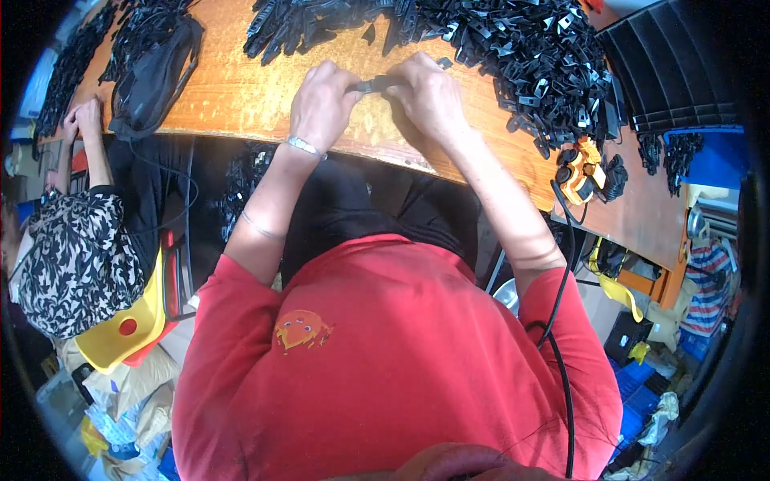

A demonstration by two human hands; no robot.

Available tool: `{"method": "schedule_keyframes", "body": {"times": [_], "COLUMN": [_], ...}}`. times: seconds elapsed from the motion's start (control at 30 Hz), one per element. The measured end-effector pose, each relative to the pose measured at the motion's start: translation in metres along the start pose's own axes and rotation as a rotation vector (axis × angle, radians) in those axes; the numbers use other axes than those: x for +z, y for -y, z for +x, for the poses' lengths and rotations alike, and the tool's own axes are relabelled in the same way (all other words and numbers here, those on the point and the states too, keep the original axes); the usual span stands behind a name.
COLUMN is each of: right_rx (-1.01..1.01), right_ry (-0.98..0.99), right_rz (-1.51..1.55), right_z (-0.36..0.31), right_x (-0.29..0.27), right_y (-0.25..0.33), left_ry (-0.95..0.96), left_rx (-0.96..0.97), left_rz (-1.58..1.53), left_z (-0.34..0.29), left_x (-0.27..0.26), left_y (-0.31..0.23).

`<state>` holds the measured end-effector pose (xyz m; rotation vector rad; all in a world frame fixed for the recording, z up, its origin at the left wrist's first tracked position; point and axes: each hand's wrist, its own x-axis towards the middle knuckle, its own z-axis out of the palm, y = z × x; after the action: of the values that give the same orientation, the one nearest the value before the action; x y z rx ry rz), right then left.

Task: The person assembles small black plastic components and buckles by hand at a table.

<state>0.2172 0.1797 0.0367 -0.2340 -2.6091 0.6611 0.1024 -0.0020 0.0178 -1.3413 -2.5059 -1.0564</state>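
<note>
Over the near edge of the wooden table [224,76], both my hands grip one small, dark, narrow plastic piece [374,84] between them. My left hand [322,98], below which a bracelet circles the wrist, pinches its left end. The right end is pinched by my right hand [431,94]. What kind of part it is I cannot make out. A large heap of black plastic parts [537,68] lies beyond and to the right of my right hand. More black parts [293,28] are piled at the far side, past my left hand.
A black bag [156,80] lies on the table at left. Beside it sits a co-worker in a patterned top [76,260], hands together at the table. A yellow-orange toy-like object [581,172] with a black cable stands at the right corner. A black ribbed tray [666,68] is at far right.
</note>
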Motion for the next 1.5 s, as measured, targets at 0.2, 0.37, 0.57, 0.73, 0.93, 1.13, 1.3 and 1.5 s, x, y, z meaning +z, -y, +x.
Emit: {"method": "schedule_keyframes", "body": {"times": [0.2, 0.37, 0.57, 0.73, 0.93, 1.13, 1.3, 1.5], "right_rx": [-0.016, -0.088, -0.241, -0.277, -0.261, -0.285, -0.108, -0.110], "right_ry": [0.051, 0.062, 0.108, 0.057, 0.149, 0.157, -0.051, 0.133], "right_rz": [-0.012, -0.032, -0.152, -0.069, -0.035, 0.105, -0.202, -0.410], "right_z": [0.006, 0.015, 0.026, 0.028, 0.027, -0.006, -0.007, 0.018], "right_x": [0.006, 0.004, 0.008, 0.010, 0.009, -0.005, -0.041, -0.027], "right_y": [-0.010, -0.017, -0.023, -0.025, -0.017, -0.011, -0.045, -0.078], "left_ry": [0.010, -0.050, -0.045, 0.006, -0.046, 0.441, 0.419, 0.044], "left_rx": [0.004, 0.046, 0.006, 0.014, 0.015, -0.054, -0.166, -0.046], "left_rz": [-0.003, -0.035, -0.025, -0.046, -0.041, 0.066, -0.023, -0.054], "left_z": [-0.003, 0.000, 0.002, 0.003, 0.004, -0.009, -0.027, 0.049], "left_x": [-0.003, 0.001, 0.005, 0.003, 0.006, -0.083, -0.150, -0.011], "left_y": [0.007, 0.009, 0.011, 0.012, 0.008, 0.033, 0.056, -0.003]}}
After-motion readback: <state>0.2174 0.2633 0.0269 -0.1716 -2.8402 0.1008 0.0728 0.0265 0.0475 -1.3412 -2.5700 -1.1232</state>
